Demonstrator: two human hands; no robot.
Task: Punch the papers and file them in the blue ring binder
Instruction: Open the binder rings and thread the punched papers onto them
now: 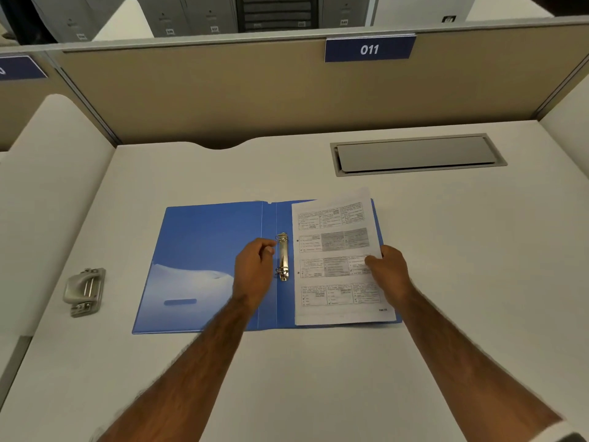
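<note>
On the white counter (318,378) the open blue ring binder (207,250) holds the punched printed papers (338,260), gripped at their right edge by the right hand (387,269); the left hand (255,266), loosely curled and empty by the metal ring mechanism (282,256), should open the 2 rings, then align the holes

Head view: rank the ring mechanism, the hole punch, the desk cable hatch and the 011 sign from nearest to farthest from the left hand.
From the left hand:
1. Ring mechanism, right beside its fingers on the binder spine.
2. Hole punch, out to the left on the desk.
3. Cable hatch, far right of the desk.
4. 011 sign, up on the partition.
</note>
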